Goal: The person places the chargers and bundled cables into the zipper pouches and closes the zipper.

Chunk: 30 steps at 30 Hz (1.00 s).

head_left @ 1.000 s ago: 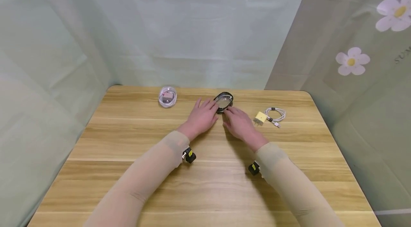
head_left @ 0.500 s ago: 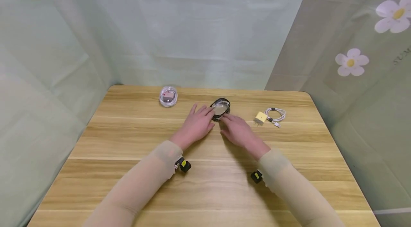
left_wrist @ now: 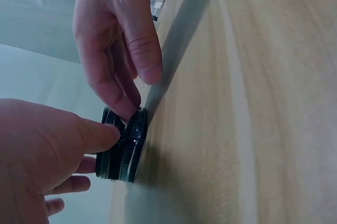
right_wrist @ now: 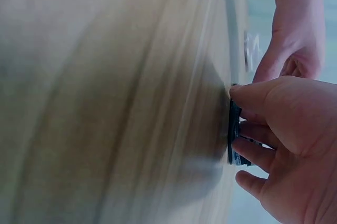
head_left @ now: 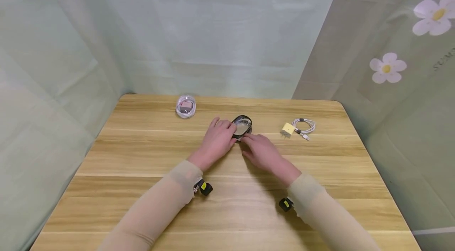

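Note:
A small black zip case (head_left: 243,126) with a clear window in its lid lies toward the back middle of the table. My left hand (head_left: 217,138) holds its left side, thumb (left_wrist: 108,135) on the near edge and fingers behind. Bent fingers of my right hand (head_left: 266,152) grip the near right edge; in the left wrist view their tips are at the zip, where its two bands part in a narrow V. The right thumb (left_wrist: 150,71) stands apart from the fingertips in that view. Fingers hide part of the case (right_wrist: 234,129) in the right wrist view.
A coiled white cable with a pinkish charger plug (head_left: 186,107) lies at the back left of the wooden table (head_left: 227,203). To the right are a yellow charger plug (head_left: 288,129) and a coiled white cable (head_left: 309,124). Curtains (head_left: 213,38) hang behind the table.
Both hands have drawn the zip case toward the near side and slightly left. The right fingers have stayed at its near edge. Cables and plugs have kept their places.

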Available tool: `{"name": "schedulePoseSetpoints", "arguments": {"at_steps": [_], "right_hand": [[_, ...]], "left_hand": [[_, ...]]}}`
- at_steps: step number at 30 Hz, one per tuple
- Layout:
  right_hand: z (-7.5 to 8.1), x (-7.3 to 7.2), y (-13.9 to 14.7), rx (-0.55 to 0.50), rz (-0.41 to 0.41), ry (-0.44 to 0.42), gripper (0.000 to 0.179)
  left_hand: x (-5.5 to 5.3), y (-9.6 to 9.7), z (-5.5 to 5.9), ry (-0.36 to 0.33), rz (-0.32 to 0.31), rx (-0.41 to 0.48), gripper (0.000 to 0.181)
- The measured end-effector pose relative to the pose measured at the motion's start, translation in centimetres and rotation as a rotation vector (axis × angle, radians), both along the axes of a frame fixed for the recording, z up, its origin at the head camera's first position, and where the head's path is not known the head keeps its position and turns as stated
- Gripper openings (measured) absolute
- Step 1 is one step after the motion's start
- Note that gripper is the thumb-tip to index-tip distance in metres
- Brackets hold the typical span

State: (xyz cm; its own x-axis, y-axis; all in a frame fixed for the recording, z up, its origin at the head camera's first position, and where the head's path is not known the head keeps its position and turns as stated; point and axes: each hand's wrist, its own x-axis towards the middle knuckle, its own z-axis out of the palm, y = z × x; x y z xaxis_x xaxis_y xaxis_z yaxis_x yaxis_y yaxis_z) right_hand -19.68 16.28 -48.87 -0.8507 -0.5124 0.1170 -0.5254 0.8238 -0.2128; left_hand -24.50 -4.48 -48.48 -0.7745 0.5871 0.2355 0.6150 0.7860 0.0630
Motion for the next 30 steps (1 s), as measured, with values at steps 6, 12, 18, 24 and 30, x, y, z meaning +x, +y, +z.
{"name": "schedulePoseSetpoints", "arguments": {"at_steps": [6, 12, 18, 24, 30], "right_hand": [[0.1, 0.8, -0.2, -0.014, 0.035, 0.014, 0.046], [0.1, 1.2, -0.2, -0.009, 0.039, 0.005, 0.049], [-0.1, 1.5, -0.1, -0.001, 0.033, -0.004, 0.051], [0.0, 1.8, -0.2, -0.005, 0.04, -0.007, 0.051], [0.2, 2.2, -0.3, -0.017, 0.043, -0.008, 0.05]], "left_hand": [[0.7, -0.1, -0.4, 0.043, 0.012, 0.012, 0.05], [1.6, -0.1, -1.1, 0.026, 0.133, 0.002, 0.054], [1.8, -0.2, -1.8, 0.024, 0.169, -0.014, 0.045], [2.0, -0.2, -1.8, 0.034, 0.138, 0.041, 0.05], [2.4, -0.2, -1.5, 0.047, 0.119, 0.045, 0.049]]}}
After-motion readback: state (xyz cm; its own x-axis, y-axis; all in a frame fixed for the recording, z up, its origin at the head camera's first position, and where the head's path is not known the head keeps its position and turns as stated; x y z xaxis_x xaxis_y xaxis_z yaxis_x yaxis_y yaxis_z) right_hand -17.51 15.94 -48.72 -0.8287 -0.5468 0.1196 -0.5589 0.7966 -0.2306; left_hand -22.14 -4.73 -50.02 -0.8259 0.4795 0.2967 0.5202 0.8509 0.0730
